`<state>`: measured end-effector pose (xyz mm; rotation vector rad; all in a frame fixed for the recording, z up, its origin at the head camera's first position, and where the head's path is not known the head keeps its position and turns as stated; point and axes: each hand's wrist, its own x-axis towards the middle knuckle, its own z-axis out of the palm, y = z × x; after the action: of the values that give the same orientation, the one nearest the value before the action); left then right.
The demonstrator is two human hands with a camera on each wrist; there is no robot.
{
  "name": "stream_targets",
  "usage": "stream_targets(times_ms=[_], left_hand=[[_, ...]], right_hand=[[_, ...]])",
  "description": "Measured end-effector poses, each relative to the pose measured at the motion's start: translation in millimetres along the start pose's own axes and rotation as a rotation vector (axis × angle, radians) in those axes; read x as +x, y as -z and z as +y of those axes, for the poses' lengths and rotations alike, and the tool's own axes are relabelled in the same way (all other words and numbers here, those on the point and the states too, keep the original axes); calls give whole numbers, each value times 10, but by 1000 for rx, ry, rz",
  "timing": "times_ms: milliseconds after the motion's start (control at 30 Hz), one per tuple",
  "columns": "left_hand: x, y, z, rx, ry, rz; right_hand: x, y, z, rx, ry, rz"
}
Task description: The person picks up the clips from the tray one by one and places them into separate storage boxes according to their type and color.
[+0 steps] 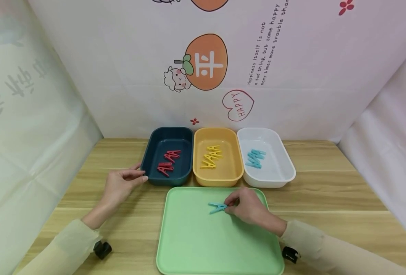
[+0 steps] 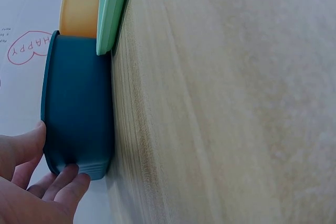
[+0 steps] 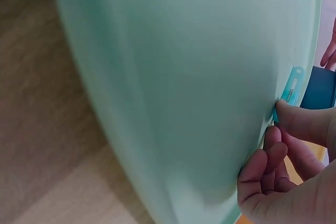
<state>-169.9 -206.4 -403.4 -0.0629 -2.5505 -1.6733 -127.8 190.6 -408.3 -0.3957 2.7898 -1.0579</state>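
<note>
My right hand (image 1: 247,208) pinches a light blue clothespin (image 1: 216,207) by one end, low over the green tray (image 1: 189,240). In the right wrist view, the thumb lies against that clothespin (image 3: 293,87), and the other fingers curl near the tray. My left hand (image 1: 122,185) holds the near left corner of the dark blue bin (image 1: 168,181), thumb at its rim and fingers along its outer wall. Red clothespins (image 1: 165,168) lie in the dark blue bin, yellow clothespins (image 1: 210,157) in the yellow bin (image 1: 218,182), and light blue clothespins (image 1: 255,158) in the white bin (image 1: 273,182).
The three bins stand side by side on a wooden table (image 1: 330,214), just behind the tray. A printed cloth (image 1: 292,103) hangs behind them, and white cloth (image 1: 395,126) hangs at both sides. Each wrist carries a black device (image 1: 102,249).
</note>
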Motion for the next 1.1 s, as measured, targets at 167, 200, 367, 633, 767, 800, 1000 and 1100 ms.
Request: stream_targets(times_ms=[167,200,367,633,767,800,1000,1100], left_hand=[[-6,-4,0,1,-5,1],[-6,-5,-1,4,-7,2],[-1,-8,3,12,-12,3],[-2,-7,-4,8,-11,2],[2,-12,0,3,-12,6],[2,-13,1,1,-12,6],[3,-15,-2,-1,-12,6],[2,-11,-4,3,-14,6]], right_hand=[[-25,8,-8,-1,-8,8],[-32,14,-13,0,-10,12],[-65,48,-20,2,-17,36],[-103,85,46,89,6,49],[-123,111,84,168,21,34],[-128,118,94,188,27,30],[-146,161,143,303,22,12],[-155,189,140,349,-17,7]])
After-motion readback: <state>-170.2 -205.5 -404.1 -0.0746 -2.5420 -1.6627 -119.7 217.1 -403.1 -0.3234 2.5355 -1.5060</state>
